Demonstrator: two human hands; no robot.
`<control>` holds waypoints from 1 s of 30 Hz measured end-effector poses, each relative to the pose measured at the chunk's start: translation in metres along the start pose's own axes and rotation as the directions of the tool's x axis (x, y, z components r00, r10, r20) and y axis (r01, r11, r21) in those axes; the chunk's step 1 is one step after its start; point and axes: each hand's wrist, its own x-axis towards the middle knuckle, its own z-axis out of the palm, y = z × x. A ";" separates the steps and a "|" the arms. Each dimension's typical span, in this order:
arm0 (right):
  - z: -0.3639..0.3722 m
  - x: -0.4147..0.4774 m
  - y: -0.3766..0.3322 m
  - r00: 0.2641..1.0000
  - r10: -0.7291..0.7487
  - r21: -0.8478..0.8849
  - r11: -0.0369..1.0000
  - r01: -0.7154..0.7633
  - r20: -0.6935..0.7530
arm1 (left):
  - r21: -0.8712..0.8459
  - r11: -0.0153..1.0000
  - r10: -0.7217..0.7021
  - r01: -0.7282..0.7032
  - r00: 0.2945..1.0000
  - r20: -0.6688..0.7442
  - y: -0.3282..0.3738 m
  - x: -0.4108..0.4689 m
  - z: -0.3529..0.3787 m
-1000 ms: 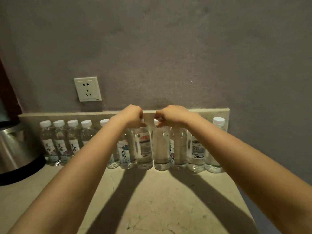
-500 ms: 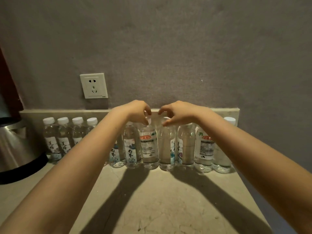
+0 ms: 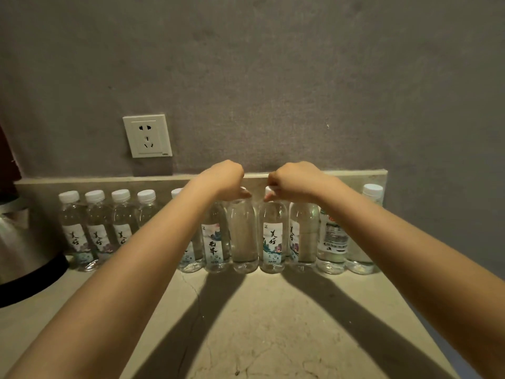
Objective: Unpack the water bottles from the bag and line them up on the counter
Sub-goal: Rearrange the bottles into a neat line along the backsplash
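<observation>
Fingers that were loosening half a second ago are curling again over two bottle caps.
Left hand is pinching the unlabelled clear bottle, right hand its labelled neighbour, upright mid-row on the cracked stone counter beneath a square wall socket.

A row of water bottles stands on the worktop against its low back ledge. The left hand closes on the cap of a plain bottle. The right hand closes on the labelled bottle just beside it. A wall socket is above the ledge.
</observation>
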 end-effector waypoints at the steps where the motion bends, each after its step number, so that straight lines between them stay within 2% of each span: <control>1: 0.002 0.000 -0.001 1.000 -0.009 -0.048 0.999 0.007 -0.027 | 0.009 1.000 -0.004 0.004 1.000 -0.019 0.002 0.000 0.001; 3: 0.006 -0.001 -0.003 0.997 -0.024 -0.092 0.996 0.018 -0.069 | -0.002 1.000 -0.007 0.007 0.999 -0.039 0.003 -0.001 0.004; 5: 0.007 -0.002 -0.003 0.997 -0.014 -0.063 0.998 0.009 -0.073 | -0.069 0.998 0.015 -0.015 1.000 -0.010 0.000 -0.003 0.003; 9: 0.001 -0.007 -0.001 1.000 -0.013 0.175 0.984 0.013 0.003 | -0.228 0.970 0.116 -0.085 0.985 0.125 -0.012 -0.006 -0.005; 13: 0.001 -0.005 -0.003 0.998 -0.032 0.181 0.983 0.022 0.051 | -0.185 0.973 0.167 -0.141 0.977 0.135 -0.016 -0.002 -0.004; 22: 0.005 -0.007 -0.005 0.999 -0.012 0.228 0.974 0.003 0.038 | 0.008 0.999 0.052 -0.052 0.997 0.063 0.000 0.004 0.002; 28: 0.005 -0.012 -0.004 1.000 -0.013 0.310 0.951 0.005 0.024 | -0.050 0.996 0.087 -0.080 0.982 0.169 0.000 0.004 0.000; 30: 0.006 -0.012 -0.005 1.000 -0.017 0.331 0.944 0.011 0.015 | -0.034 0.996 0.083 -0.078 0.983 0.163 0.000 0.004 0.001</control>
